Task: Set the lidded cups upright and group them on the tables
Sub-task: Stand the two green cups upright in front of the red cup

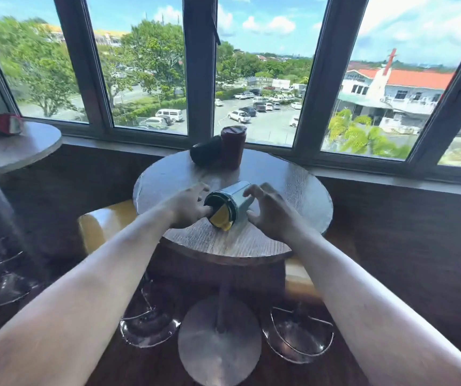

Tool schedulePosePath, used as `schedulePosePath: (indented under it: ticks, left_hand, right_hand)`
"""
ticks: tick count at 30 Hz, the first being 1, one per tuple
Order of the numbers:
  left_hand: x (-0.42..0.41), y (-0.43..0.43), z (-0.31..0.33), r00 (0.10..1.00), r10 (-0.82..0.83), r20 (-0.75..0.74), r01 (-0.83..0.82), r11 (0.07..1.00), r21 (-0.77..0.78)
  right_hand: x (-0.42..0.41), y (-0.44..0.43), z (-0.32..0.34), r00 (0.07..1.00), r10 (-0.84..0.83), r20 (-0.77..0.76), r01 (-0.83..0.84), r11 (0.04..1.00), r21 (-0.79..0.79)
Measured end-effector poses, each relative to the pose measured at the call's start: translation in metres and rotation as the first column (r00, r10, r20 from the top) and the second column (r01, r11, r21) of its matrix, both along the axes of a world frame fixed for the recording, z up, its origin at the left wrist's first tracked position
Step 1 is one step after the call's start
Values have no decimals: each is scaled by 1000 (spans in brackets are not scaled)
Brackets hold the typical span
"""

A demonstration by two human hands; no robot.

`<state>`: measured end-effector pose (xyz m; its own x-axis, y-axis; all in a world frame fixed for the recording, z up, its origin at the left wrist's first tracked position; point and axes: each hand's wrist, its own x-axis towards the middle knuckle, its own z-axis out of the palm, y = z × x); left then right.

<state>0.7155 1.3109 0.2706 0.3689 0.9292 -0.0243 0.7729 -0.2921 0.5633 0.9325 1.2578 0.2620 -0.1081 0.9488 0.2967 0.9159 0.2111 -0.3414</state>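
Blue lidded cup (pixel 230 206) is lying tilted on the round table (pixel 293 190), yellow-flapped lid facing the person. Left hand (pixel 187 207) is gripping its lid end; right hand (pixel 268 210), fingers spread, is touching its body.

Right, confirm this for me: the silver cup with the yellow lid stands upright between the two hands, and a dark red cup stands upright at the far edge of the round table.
Not quite. In the head view the silver cup lies on its side between the left hand and right hand, yellow lid toward the camera. The dark red cup does stand upright at the far edge of the round table.
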Motion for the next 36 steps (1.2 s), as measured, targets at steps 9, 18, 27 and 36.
schedulePosePath:
  ticks: [9, 18, 27, 36]
  left_hand:
    - [5, 44, -32, 957, -134, 257, 143, 990, -17]
    - [23, 97, -24, 818, -151, 556, 112, 988, 105]
    - [50, 154, 0, 777, -224, 588, 275, 961, 2]
    - [66, 182, -5, 817, -237, 526, 250, 967, 47]
  right_hand:
    - [31, 62, -30, 958, 218, 186, -235, 969, 72]
    - [39, 90, -30, 943, 202, -266, -153, 969, 196]
    - [47, 125, -27, 660, 26, -750, 20, 998, 51]
    - [55, 133, -37, 549, -62, -834, 76, 997, -24]
